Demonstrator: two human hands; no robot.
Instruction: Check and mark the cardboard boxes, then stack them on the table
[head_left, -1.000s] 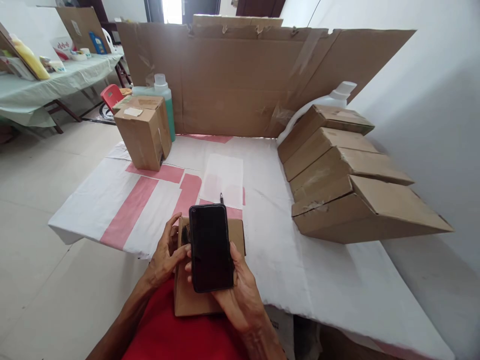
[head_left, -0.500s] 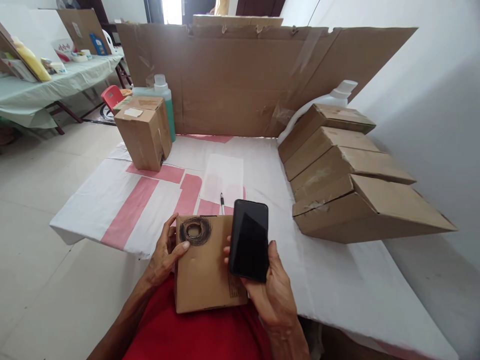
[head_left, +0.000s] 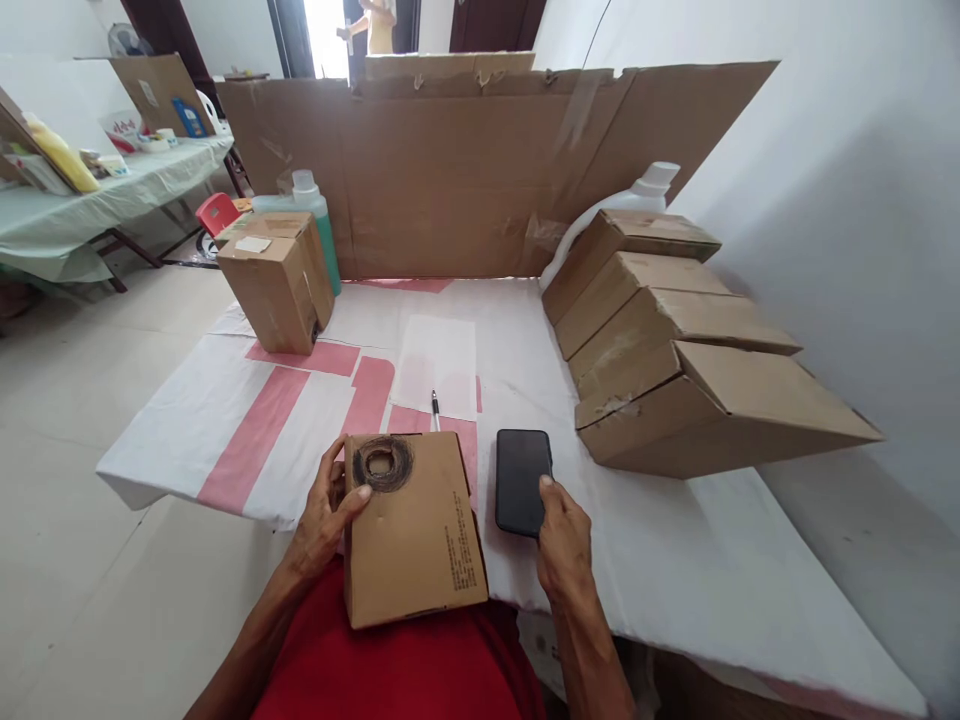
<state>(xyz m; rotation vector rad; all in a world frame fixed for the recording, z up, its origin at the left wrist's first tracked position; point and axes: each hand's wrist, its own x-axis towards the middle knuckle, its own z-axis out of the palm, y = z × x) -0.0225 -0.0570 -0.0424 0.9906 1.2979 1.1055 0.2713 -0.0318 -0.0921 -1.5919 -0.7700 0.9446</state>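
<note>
A small cardboard box point(head_left: 412, 540) leans against my lap at the table's near edge. Its face has a round hole ringed with black scribble near the top left, and printed text at the lower right. My left hand point(head_left: 326, 510) grips the box's left side, thumb on the face and fingers behind. To the right of the box, my right hand point(head_left: 564, 535) holds a black smartphone point(head_left: 522, 482) by its lower right edge, screen up and dark, low over the cloth. Whether the phone touches the table I cannot tell. A pen point(head_left: 435, 408) lies beyond the box, partly on a white paper sheet point(head_left: 436, 365).
A taller cardboard box point(head_left: 270, 290) stands at the left, before a bottle of green liquid point(head_left: 326, 240). Several cardboard boxes point(head_left: 652, 410) line the right side, with a white jug point(head_left: 600, 225) behind. A cardboard panel point(head_left: 450, 180) closes the back. A person point(head_left: 375, 25) stands far off.
My right hand has moved the phone right and lower, off the front of the box, uncovering its printed text. My left hand still holds the box. The view has shifted slightly.
</note>
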